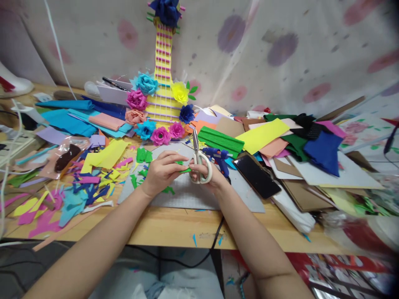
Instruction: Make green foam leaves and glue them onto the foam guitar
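Observation:
My left hand (163,172) pinches a small piece of green paper (185,170) above the grey cutting mat (183,198). Against its other end rest the fingers of my right hand (207,172), which also holds white-handled scissors (199,160) with the blades pointing up and away. Green paper scraps (144,155) lie on the mat beside my left hand. Just past my right hand is a blue glue gun (217,154). A guitar-shaped paper piece (162,99) with paper flowers stands upright behind the mat.
Colourful scraps (99,176) cover the wooden table (156,226) at left. A black phone (257,176) lies at the mat's right edge, with stacked paper and card (336,166) beyond it. A black cable (215,241) hangs over the front edge.

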A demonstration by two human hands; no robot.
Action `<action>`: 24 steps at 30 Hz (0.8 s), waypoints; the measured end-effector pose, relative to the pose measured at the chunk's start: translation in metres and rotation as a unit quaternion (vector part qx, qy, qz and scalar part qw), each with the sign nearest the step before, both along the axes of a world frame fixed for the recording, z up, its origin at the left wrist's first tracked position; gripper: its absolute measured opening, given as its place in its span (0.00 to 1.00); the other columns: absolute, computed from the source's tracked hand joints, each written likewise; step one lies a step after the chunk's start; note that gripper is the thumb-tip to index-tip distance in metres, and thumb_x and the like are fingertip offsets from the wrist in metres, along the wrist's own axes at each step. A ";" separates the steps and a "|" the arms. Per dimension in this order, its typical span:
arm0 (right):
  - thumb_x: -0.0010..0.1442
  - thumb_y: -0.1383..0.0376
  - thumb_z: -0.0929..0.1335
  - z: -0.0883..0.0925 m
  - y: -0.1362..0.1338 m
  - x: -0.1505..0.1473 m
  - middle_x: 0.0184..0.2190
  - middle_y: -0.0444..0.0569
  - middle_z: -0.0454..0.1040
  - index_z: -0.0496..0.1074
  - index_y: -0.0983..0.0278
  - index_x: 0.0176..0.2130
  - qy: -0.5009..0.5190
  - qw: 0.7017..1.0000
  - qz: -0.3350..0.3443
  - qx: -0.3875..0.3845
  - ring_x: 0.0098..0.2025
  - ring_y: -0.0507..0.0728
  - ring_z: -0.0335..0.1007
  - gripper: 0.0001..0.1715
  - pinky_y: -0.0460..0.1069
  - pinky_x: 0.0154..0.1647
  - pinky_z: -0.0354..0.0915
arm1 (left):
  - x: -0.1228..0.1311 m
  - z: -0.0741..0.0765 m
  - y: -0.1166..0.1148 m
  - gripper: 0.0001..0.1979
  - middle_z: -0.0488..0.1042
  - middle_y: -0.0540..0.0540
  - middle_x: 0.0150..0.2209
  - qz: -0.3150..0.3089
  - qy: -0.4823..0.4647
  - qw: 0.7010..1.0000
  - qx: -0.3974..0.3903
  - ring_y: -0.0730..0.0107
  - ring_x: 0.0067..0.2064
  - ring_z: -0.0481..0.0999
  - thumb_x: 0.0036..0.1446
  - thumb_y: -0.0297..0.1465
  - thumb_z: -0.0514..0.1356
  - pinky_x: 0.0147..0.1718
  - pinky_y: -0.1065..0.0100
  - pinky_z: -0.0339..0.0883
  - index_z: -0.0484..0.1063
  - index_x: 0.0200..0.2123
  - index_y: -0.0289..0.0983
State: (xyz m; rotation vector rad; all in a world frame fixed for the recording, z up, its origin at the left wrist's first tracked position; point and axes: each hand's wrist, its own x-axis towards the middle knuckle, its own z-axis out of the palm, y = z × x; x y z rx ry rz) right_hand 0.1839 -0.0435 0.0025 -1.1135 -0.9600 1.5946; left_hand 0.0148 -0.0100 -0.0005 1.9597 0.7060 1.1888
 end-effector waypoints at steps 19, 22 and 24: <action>0.49 0.56 0.66 -0.015 0.007 -0.012 0.29 0.43 0.65 0.56 0.61 0.34 -0.266 0.932 -0.159 0.185 0.27 0.50 0.61 0.17 0.48 0.31 0.60 | 0.026 -0.008 -0.003 0.18 0.66 0.55 0.18 0.054 -0.194 0.879 -0.431 0.80 0.21 0.66 0.29 0.36 0.70 0.27 0.73 0.65 0.64 0.18 0.34; 0.49 0.53 0.66 -0.006 0.004 0.008 0.28 0.42 0.64 0.58 0.61 0.34 -0.317 0.931 -0.065 0.171 0.29 0.50 0.60 0.18 0.48 0.32 0.59 | 0.021 -0.007 0.001 0.16 0.70 0.53 0.20 0.051 -0.198 0.883 -0.422 0.78 0.23 0.69 0.31 0.35 0.70 0.29 0.72 0.66 0.66 0.19 0.33; 0.52 0.52 0.63 0.003 0.000 0.023 0.28 0.42 0.62 0.58 0.62 0.33 -0.355 0.919 0.031 0.168 0.29 0.50 0.58 0.17 0.47 0.31 0.58 | 0.016 -0.007 0.005 0.15 0.72 0.51 0.22 0.049 -0.208 0.887 -0.409 0.75 0.27 0.73 0.33 0.34 0.69 0.32 0.71 0.67 0.68 0.21 0.33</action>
